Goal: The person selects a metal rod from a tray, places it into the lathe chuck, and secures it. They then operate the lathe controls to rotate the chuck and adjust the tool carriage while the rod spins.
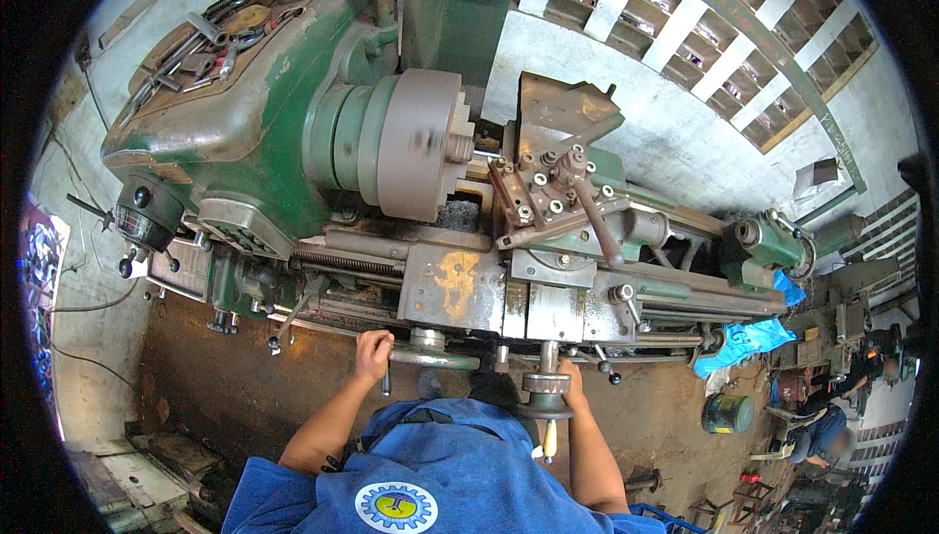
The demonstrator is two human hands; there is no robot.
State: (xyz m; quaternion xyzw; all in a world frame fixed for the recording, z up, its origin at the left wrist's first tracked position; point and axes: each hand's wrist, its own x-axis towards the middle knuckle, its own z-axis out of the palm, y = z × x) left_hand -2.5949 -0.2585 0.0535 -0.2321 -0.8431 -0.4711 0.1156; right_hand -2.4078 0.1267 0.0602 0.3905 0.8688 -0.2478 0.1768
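I stand at a green metal lathe [264, 133] seen from above. My left hand [373, 352] grips the rim of the carriage handwheel [432, 356] on the apron. My right hand [570, 384] holds the cross-slide crank [546, 384], whose pale handle points down toward me. The grey chuck [416, 143] faces right toward the tool post [548, 187], which carries several bolts and a long lever. A short workpiece stub [460, 148] sticks out of the chuck.
Wrenches and tools [210, 45] lie on top of the headstock. The tailstock [768, 241] sits at the right end of the bed, with a blue cloth [748, 338] below it. A green bucket [728, 414] stands on the floor. Another person [817, 431] crouches at far right.
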